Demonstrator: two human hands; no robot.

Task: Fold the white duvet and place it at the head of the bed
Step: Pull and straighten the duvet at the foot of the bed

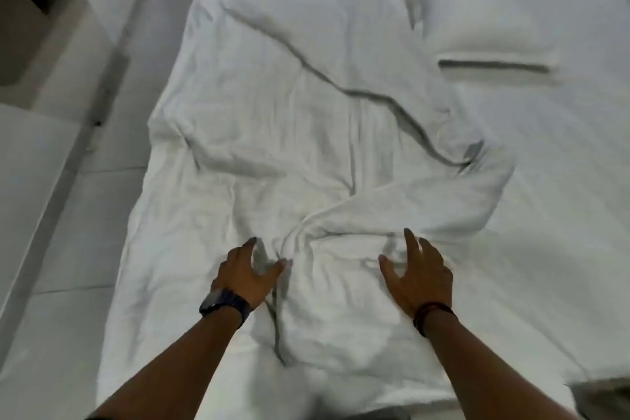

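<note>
Left hand (246,271), right hand (417,274) spread on duvet (293,119).

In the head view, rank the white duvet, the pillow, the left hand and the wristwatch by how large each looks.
Largest to smallest as they appear:
1. white duvet, rumpled over most of the bed
2. pillow, far, so it appears smaller than it is
3. left hand, near the camera
4. wristwatch on the left wrist
</note>
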